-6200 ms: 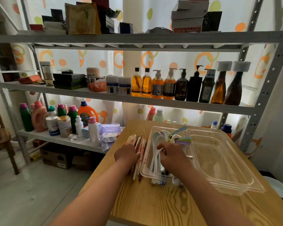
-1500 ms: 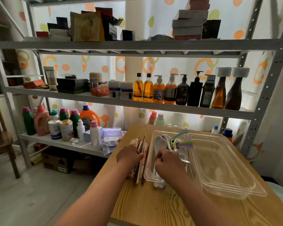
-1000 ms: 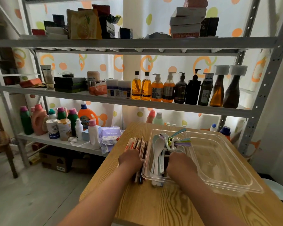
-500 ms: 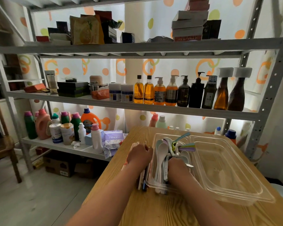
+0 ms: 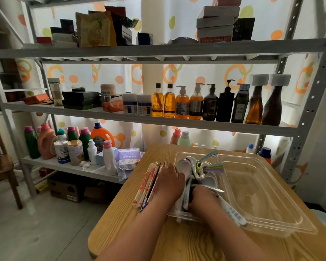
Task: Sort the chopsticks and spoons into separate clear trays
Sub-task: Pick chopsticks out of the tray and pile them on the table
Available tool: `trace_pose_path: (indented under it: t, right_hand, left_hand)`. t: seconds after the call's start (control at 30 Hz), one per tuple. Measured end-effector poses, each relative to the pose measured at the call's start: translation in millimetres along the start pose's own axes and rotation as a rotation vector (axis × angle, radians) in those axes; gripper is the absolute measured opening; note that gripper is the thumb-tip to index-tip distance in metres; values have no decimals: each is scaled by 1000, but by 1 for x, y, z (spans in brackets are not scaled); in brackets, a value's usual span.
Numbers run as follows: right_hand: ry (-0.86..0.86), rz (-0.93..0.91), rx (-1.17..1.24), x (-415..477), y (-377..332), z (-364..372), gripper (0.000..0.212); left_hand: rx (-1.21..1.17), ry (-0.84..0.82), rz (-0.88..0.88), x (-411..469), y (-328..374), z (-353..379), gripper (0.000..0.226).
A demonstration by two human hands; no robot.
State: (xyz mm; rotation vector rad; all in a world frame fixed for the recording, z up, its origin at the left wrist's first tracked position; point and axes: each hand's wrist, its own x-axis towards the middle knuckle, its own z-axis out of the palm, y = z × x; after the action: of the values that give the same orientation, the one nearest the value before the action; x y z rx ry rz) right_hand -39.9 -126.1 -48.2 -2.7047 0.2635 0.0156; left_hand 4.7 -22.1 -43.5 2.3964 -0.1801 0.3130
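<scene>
At lower centre of the frame I see the left hand (image 5: 169, 183) lying over the left rim of the clear tray (image 5: 179, 157), between the chopsticks (image 5: 149, 183) on the table (image 5: 120, 232) and the spoons (image 5: 191, 166) heaped inside — its finger curl is hidden. Just right of it, the right hand (image 5: 203, 196) sits knuckles-up among spoon handles — I can't tell its grip either.

Wooden table (image 5: 179, 245): chopsticks (image 5: 149, 183), seemingly two clear trays (image 5: 282, 210).

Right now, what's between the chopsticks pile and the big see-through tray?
In the head view: the left hand beside the chopsticks, then a heap of spoons with the right hand on them, then the big tray.
</scene>
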Motion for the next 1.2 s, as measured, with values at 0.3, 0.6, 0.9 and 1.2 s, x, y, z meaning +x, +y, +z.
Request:
trace_pose_path:
  t: [0.3,0.6,0.9,1.2]
  right_hand:
    - [-58,68,-4,0,-1,0,31]
    - [94,43,-26,-1,2,7,25]
    - [294,-82,142,-12,4,2,26]
    - [381,-215,254,-20,10,-5,9]
  left_hand:
    - [64,-5,43,-3,2,0,32]
    - [71,-23,46,-2,0,0,33]
    - [55,-49,32,-3,0,0,34]
    - [48,-59,12,-3,0,0,34]
